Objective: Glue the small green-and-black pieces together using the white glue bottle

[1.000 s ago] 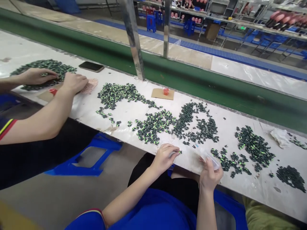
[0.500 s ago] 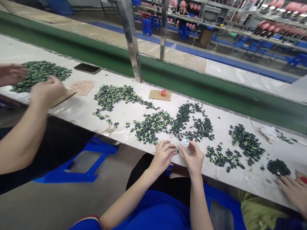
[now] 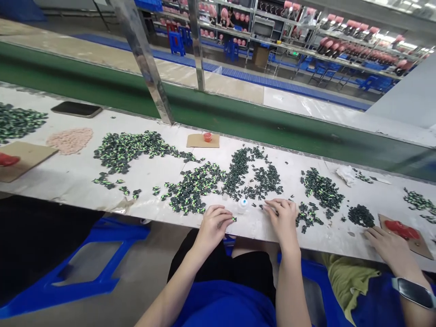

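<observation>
My left hand [image 3: 214,225] is closed, with thumb and fingertips pinching a small black-and-green piece [image 3: 234,219] over the table's near edge. A small white bottle with a blue tip [image 3: 243,205] stands upright between my hands, touched by neither. To its right, my right hand [image 3: 283,220] reaches over the table, thumb and forefinger slightly apart beside a few loose dark pieces. Just beyond lies a spread of small dark green pieces [image 3: 269,179]. Left of that is a heap of black-and-green pieces [image 3: 195,186].
A red cup [image 3: 207,136] stands on cardboard near the back edge. Farther left are another black-and-green heap [image 3: 131,147], pale pink bits [image 3: 71,140] and a phone [image 3: 76,109]. At right, a co-worker's hand [image 3: 388,243] rests by a black pile [image 3: 361,215]. A metal post [image 3: 146,63] rises behind.
My right hand has let go of the white bottle, leaving it standing on the table, and moved right. My left hand keeps its small piece. The view has swung right.
</observation>
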`<state>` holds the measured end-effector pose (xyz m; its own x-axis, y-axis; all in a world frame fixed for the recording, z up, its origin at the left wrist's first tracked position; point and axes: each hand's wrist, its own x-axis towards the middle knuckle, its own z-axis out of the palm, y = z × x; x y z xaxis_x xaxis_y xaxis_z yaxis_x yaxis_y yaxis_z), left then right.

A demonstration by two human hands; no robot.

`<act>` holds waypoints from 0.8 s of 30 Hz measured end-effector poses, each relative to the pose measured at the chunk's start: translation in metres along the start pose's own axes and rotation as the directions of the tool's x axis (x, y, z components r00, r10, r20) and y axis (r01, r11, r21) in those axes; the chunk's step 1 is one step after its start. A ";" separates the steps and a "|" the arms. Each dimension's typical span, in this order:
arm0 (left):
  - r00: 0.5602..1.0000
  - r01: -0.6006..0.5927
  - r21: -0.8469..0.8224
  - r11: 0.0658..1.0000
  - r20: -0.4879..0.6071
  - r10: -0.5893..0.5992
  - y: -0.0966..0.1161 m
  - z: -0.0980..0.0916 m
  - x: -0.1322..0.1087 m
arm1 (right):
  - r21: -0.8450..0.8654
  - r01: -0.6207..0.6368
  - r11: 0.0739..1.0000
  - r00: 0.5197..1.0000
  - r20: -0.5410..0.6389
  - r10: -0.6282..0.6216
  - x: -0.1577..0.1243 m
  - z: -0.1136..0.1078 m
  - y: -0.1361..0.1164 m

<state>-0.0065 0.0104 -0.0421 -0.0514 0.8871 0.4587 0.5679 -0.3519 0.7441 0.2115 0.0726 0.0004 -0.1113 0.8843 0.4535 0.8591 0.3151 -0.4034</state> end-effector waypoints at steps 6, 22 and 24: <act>1.000 0.015 0.038 0.999 -0.002 -0.015 0.004 0.002 -0.001 | 0.026 -0.010 1.000 0.994 0.111 0.007 -0.004 0.014 -0.008; 0.978 0.206 -0.225 0.952 0.022 -0.207 0.022 -0.013 0.002 | 0.627 -0.290 0.723 0.939 0.334 0.088 -0.043 0.000 -0.064; 0.981 0.190 -0.234 0.953 0.021 -0.191 0.025 -0.014 0.002 | 0.661 -0.370 0.653 0.919 0.363 0.152 -0.045 0.003 -0.072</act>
<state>-0.0037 -0.0009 -0.0159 -0.1419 0.9439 0.2983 0.3391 -0.2367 0.9105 0.1532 0.0112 0.0065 -0.1530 0.9860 0.0665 0.2714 0.1067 -0.9565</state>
